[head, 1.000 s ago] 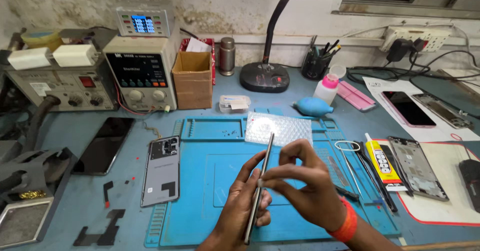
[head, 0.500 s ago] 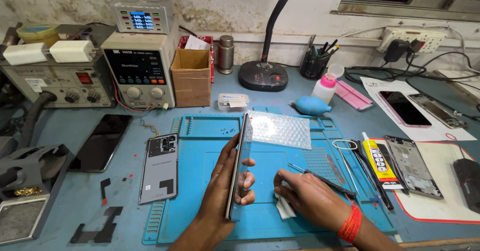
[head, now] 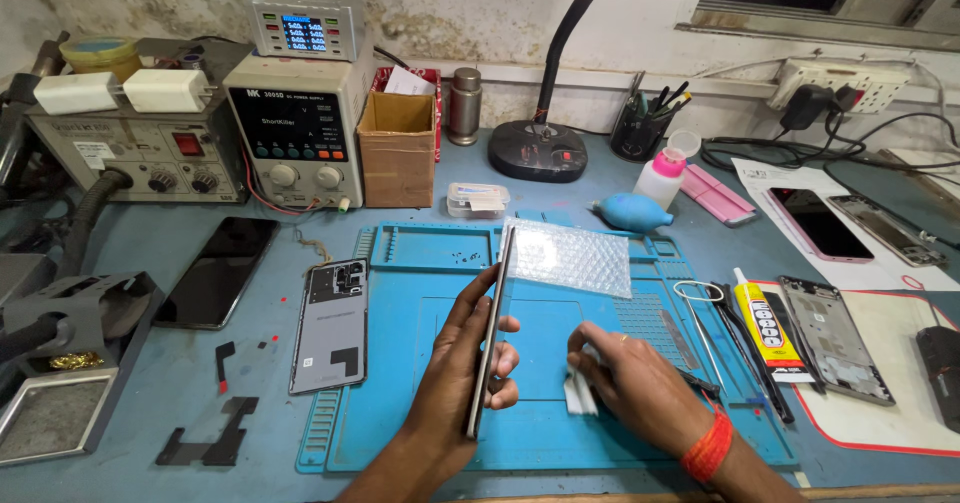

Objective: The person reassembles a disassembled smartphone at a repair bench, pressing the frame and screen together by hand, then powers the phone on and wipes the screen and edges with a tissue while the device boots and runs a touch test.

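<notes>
Since half a second ago: right hand [head: 635, 388] has stayed low on the blue silicone mat [head: 420, 443], pressing a small white cloth [head: 580, 395]; a second ago that hand was up at the phone's edge. Phone barely shifted, a little more upright.

Left hand [head: 462, 373] grips a thin phone [head: 490, 328] edge-on to the camera: a dark, slim slab with a smooth metallic rim, standing nearly upright, its lower end in the palm, its upper end well clear of the fingers. Thumb on the near face, fingertips [head: 505, 363] curled round the far side. Closed tight on it.

Right hand lies flat, fingers loosely bent over the crumpled cloth, just right of the phone, not touching it. Orange band at the wrist.

Left of the mat: grey back cover [head: 332, 328], matte, flat. Beyond it a glossy black screen panel [head: 218, 271].

Behind the phone: bubble-wrap sheet [head: 570, 255], clear and dimpled. Right: glue tube [head: 760, 323], tweezers [head: 700, 318].

Far: boxy power supply [head: 295, 128], cardboard box [head: 398, 148], round lamp base [head: 538, 150].
</notes>
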Motion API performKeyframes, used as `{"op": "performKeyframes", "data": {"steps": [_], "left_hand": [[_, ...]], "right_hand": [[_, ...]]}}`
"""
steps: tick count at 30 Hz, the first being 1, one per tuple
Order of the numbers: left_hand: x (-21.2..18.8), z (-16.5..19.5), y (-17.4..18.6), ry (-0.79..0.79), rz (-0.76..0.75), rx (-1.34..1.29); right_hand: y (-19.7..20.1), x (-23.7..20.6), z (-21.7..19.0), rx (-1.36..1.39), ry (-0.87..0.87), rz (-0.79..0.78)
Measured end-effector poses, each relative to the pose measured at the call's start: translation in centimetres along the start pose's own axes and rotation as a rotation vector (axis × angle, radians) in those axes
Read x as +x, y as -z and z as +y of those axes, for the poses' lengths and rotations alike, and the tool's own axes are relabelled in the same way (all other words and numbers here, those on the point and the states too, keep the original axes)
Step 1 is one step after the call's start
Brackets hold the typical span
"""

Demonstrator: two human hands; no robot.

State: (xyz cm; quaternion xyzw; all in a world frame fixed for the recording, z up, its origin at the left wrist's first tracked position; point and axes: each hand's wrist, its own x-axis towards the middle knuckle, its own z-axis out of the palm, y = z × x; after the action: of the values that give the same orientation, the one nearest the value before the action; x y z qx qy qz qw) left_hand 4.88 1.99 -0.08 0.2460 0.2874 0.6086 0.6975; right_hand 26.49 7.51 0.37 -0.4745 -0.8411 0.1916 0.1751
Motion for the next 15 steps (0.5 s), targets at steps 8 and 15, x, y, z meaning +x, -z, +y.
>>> {"op": "performKeyframes", "data": {"steps": [8, 15], "left_hand": [[0.2, -1.5, -0.3, 0.034, -0.005, 0.076], [0.0, -2.4, -0.2, 0.085, -0.133, -0.039]], "right_hand": [[4.9, 0.3, -3.6, 0.502, 0.491, 0.238], [0.9, 0.7, -6.5, 0.255, 0.467, 0.520]]}}
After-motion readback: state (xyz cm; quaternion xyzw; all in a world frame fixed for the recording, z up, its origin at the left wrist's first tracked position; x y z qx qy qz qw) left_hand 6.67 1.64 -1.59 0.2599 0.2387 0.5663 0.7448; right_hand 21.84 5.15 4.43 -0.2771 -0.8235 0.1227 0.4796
